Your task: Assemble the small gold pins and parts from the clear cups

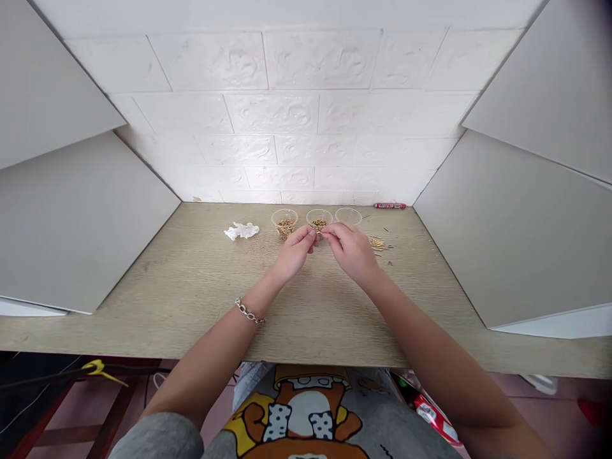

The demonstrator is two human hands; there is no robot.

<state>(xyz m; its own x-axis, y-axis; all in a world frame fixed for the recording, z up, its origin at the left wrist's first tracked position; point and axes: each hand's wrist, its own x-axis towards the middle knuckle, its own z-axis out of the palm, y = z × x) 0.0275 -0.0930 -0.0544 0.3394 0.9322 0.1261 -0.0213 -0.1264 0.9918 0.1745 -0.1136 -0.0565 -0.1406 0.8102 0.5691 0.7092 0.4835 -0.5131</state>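
A small golden piece, too tiny for its shape to be made out, sits between the fingertips of the two hands. The left hand pinches its left end with thumb and forefinger, the other fingers curled in; the right hand pinches its right end with thumb and forefinger.

Just beyond the fingertips stands the middle transparent cup, with golden pieces inside. Left of it, just past the left fingers, is the left transparent cup, also holding golden pieces. The right transparent cup stands beyond the right fingers, partly hidden by that hand. A loose bunch of golden sticks lies right of the right hand, near its knuckles, with a few strays around it.

Farther left of the left fingers lies a crumpled white tissue. Far beyond the right fingers, a red tube-like stick lies along the white brick-patterned wall. All these lie on the wood-grained tabletop under the fingers.

Behind the left fingers, a silver chain bracelet circles the wrist. Grey panels flank the tabletop, well apart from both hands: a left panel and a right panel.
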